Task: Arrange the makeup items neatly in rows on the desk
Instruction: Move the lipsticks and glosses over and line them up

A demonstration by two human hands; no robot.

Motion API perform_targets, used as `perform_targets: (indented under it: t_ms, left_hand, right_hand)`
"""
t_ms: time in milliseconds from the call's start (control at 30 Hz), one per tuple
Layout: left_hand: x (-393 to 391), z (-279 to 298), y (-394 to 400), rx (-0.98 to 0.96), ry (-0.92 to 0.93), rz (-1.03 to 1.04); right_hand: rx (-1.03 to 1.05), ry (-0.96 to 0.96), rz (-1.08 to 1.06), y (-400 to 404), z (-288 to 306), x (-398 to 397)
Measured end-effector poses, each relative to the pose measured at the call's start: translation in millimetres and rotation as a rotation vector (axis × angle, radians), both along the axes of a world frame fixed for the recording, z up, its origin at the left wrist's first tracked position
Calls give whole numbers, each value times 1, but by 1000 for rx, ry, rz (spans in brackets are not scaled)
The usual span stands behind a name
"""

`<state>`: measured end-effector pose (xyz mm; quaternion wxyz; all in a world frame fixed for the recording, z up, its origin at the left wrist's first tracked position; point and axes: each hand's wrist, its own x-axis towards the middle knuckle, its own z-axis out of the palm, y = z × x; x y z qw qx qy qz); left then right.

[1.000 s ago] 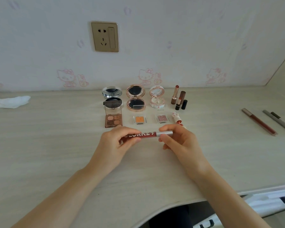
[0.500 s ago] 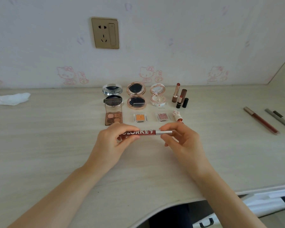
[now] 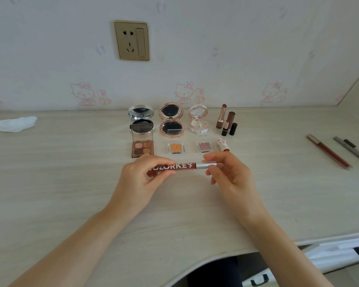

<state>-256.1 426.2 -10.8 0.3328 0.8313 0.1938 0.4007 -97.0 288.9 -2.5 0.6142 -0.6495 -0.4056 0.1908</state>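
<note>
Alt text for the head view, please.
Both hands, left hand and right hand, hold a dark red lip gloss tube level above the desk, in front of rows of open compacts, eyeshadows and lipsticks.

Desk (image 3: 50, 183): pale wood-grain, curved front edge. Wall (image 3: 236, 48) behind desk: white w/ pink cartoon cats. Socket (image 3: 131, 40): gold, on wall above desk. Light: soft, even.

- Left hand (image 3: 141, 179) and forearm, from 7 o'clock: bare, no sleeve or jewellery.
- Right hand (image 3: 230, 179) and forearm, from 5 o'clock: likewise bare.
</note>
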Motion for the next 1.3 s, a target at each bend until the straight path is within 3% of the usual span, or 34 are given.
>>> perform_targets:
  t_ms: [300, 533, 767, 1133, 1300]
  left_hand:
    - [1, -1, -1, 36, 13, -8]
    - [0, -1, 0, 53, 24, 3]
    - [0, -1, 0, 68, 18, -13]
    - [0, 0, 2, 76, 11, -29]
    - [0, 0, 0, 60, 7, -49]
  right_hand:
    - [-66, 65, -30, -1, 0, 0]
    - [-58, -34, 8, 1, -3, 2]
    - [-57, 120, 0, 0, 2, -1]
    - [7, 88, 38, -1, 0, 2]
    - [-104, 92, -48, 1, 1, -1]
